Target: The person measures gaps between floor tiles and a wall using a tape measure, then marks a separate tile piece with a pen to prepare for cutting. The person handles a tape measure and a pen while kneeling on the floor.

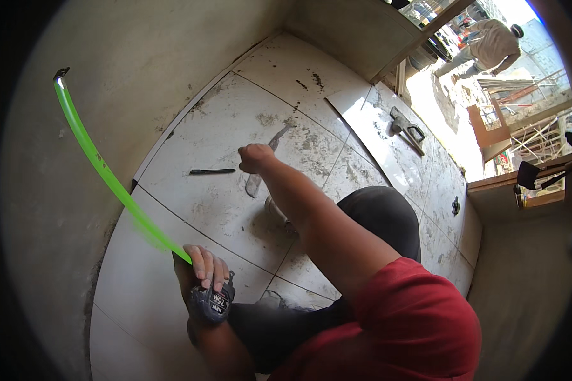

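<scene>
My left hand (206, 268) is closed round a dark tape measure (211, 303) near the lower middle. Its bright green blade (111, 178) runs out in a curve toward the upper left, and the hooked end stands in front of the wall. My right hand (256, 157) is closed above the tiled floor; whatever its fingers hold, if anything, is hidden. Beneath it shows a long grey tool (253, 185), partly covered by the hand, whose kind I cannot make out. Left of that hand a thin black pen-like tool (213, 171) lies on a tile.
White smudged tiles (197, 136) cover the floor beside a bare wall (146, 70). A mallet (403, 130) and a flat trowel with a loop handle (416, 133) lie at the right. Outside the opening, a person (489, 44) bends among timber. My bent knee (384, 219) rises beside my right forearm.
</scene>
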`<state>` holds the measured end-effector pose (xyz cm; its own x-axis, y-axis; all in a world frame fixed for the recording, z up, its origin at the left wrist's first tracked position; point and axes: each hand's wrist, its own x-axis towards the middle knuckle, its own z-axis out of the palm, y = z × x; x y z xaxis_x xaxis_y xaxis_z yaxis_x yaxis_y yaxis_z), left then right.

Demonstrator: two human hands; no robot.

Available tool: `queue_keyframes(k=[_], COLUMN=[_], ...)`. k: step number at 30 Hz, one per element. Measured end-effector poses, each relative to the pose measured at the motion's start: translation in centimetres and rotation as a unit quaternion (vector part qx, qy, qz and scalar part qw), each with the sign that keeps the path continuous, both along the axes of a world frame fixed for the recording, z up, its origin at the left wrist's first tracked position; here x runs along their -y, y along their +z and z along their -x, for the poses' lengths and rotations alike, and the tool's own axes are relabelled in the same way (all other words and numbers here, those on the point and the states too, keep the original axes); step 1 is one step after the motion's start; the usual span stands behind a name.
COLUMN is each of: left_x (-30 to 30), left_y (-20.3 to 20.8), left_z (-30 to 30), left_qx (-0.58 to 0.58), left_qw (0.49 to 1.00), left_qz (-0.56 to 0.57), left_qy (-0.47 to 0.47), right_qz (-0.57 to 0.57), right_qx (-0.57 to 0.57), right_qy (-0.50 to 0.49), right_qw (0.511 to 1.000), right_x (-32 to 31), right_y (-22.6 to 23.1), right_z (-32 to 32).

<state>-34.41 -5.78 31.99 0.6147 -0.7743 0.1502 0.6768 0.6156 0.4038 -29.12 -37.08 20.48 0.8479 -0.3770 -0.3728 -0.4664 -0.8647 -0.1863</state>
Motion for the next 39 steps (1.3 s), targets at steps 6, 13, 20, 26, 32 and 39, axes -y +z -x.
queue_keyframes(k=[6,13,20,26,32,39], left_x=[1.5,3.1,6.0,10.7,13.3,13.2], left_y=[0.9,1.6,1.1,1.0,0.4,2.0], left_z=[2.6,9.2,11.7,10.8,10.8,11.5], left_qx=[-0.075,-0.127,-0.161,-0.144,-0.117,-0.083], left_qw=[0.986,0.981,0.954,0.966,0.966,0.972], left_qz=[-0.141,-0.116,-0.249,-0.212,-0.229,-0.22], left_qy=[0.057,0.087,0.04,0.034,-0.01,0.006], right_qz=[0.067,0.07,0.033,0.021,0.048,0.039], right_qx=[-0.085,-0.221,-0.159,-0.086,-0.094,-0.032], right_qy=[-0.153,-0.172,-0.29,-0.313,-0.284,-0.294], right_qw=[0.982,0.957,0.943,0.946,0.953,0.954], right_x=[25.9,44.9,42.8,42.3,42.4,39.7], right_y=[9.8,2.6,-8.5,-9.2,-7.9,-4.5], right_z=[8.4,26.3,39.5,42.4,41.7,37.6])
